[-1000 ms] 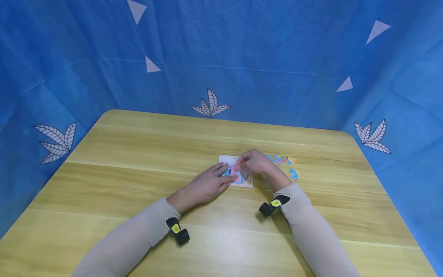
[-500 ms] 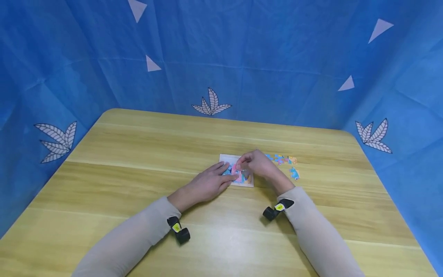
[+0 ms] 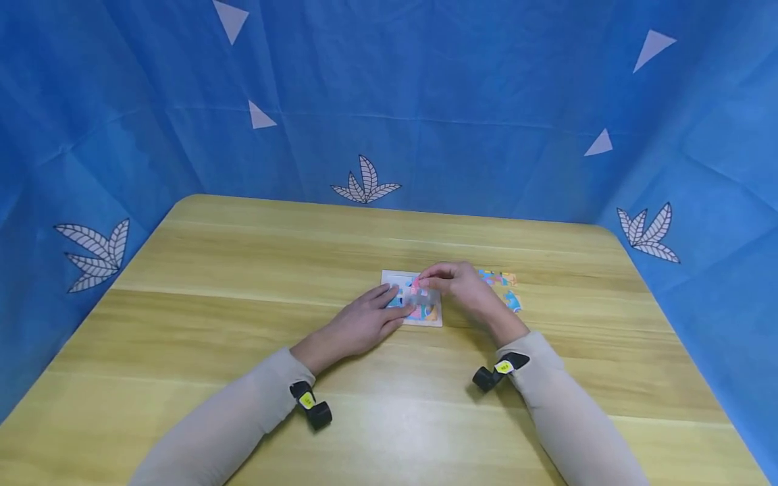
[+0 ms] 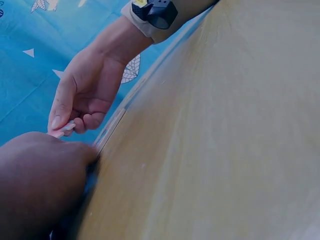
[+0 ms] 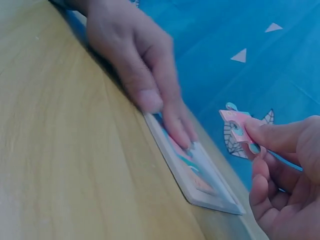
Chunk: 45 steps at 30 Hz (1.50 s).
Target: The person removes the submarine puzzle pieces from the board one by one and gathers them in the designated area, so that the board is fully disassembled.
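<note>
A white-rimmed puzzle tray (image 5: 215, 204) with colourful pieces in it lies on the table. My left hand (image 3: 363, 322) rests on the tray's left part, fingers stretched out over the pieces. Just above the tray's right side, my right hand (image 3: 467, 289) pinches a pink puzzle piece (image 5: 234, 119) between thumb and fingers. In the right wrist view this piece, with some light blue on it, is held clear of the tray. The fingers cover part of the puzzle picture.
Several loose puzzle pieces (image 3: 500, 278) lie right of the tray, partly behind my right hand. Another blue piece (image 3: 512, 301) lies nearer. The wooden table (image 3: 243, 270) is bounded by a blue patterned cloth (image 3: 474, 81) at the back and sides.
My right hand has lifted and shifted slightly right, with the pink puzzle piece now showing in its fingers above the tray. The left hand has stayed in place on the tray.
</note>
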### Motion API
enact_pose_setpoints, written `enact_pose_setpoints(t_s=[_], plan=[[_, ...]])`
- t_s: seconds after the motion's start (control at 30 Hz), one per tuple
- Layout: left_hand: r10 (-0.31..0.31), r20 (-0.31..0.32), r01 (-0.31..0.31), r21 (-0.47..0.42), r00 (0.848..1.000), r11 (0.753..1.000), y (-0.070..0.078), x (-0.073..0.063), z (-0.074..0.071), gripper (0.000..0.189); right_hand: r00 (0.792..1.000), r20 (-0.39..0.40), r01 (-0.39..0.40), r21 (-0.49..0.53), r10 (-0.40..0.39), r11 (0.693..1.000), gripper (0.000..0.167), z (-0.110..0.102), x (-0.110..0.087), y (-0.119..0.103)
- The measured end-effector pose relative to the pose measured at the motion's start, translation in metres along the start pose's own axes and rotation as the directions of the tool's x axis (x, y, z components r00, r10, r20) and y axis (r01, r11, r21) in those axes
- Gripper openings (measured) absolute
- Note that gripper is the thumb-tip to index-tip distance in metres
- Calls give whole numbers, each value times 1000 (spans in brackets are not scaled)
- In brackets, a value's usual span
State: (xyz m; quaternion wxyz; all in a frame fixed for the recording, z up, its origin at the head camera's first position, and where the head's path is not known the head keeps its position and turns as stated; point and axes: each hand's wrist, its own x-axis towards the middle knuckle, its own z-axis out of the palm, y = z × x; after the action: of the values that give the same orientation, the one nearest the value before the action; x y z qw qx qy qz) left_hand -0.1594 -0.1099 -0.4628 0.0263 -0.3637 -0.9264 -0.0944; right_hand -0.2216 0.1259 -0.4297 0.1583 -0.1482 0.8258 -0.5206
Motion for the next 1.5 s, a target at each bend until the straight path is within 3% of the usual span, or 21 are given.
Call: enact_pose_setpoints(t_s=[0.23,0.37,0.47,0.73,1.17,1.5], plan=[[-39,167,44,-22,985,999,2,0,1,61,999,-46,-10,-27,9,1000,23,-15,-9,1],[-32,195,38,-27,980,999,2,-1,2,66,997,-71,3,-10,-4,1000,24,-24,-16,1],[-21,178,25,-22,984,999,1,-2,4,66,997,-81,17,-8,-17,1000,25,-31,-22,3],[-7,17,7,11,1000,1000,-4,-4,9,53,994,-112,-21,-46,16,999,24,-50,-34,11],[-16,11,16,-4,1000,1000,-1,-1,2,48,993,-116,-52,-164,33,985,26,-80,-40,15],[-31,10,31,-25,999,999,-1,0,1,45,989,-136,-86,-195,60,977,31,-95,-44,18]])
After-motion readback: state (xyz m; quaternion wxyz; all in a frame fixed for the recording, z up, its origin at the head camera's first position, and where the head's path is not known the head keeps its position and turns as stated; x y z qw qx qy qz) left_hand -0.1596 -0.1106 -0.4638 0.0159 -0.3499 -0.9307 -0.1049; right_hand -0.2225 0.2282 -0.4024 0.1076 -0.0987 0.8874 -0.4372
